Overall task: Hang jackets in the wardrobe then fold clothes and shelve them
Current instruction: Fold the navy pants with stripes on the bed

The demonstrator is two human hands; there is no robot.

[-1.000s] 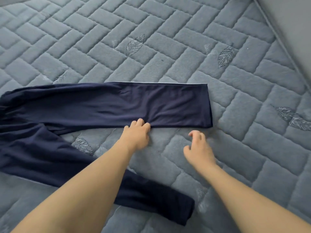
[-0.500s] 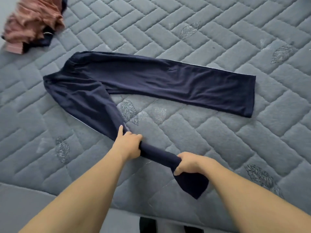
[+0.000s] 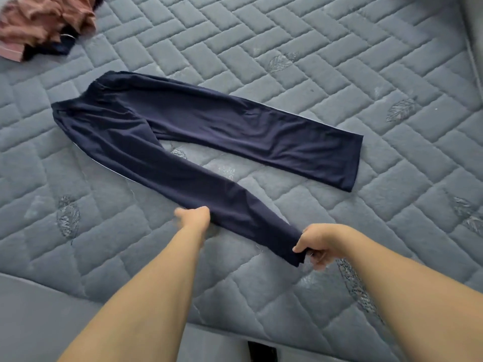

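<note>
A grey quilted bed [image 3: 300, 45] fills nearly the whole view, its cover stitched in a brick-like zigzag with small leaf patterns here and there. Its near edge runs along the bottom of the picture.

Spread flat on the bed is a pair of dark navy trousers [image 3: 183, 131]. The waistband lies toward the far left, and the two legs open out in a V. The far leg stretches to the right and lies smooth, its hem well apart from both hands. The near leg runs down toward the person and is bunched narrow along its lower part.

In the far left corner of the bed sits a crumpled heap of pinkish-brown clothes [image 3: 44, 22] with some dark fabric under it, well apart from the trousers.

The right hand [image 3: 317, 242] has its fingers and thumb curled round the hem of the near leg, gripping it just above the bed. The left hand [image 3: 194, 218] is blurred; it lies against the left edge of the same leg further up, but whether its fingers are closed on the cloth cannot be told.
</note>
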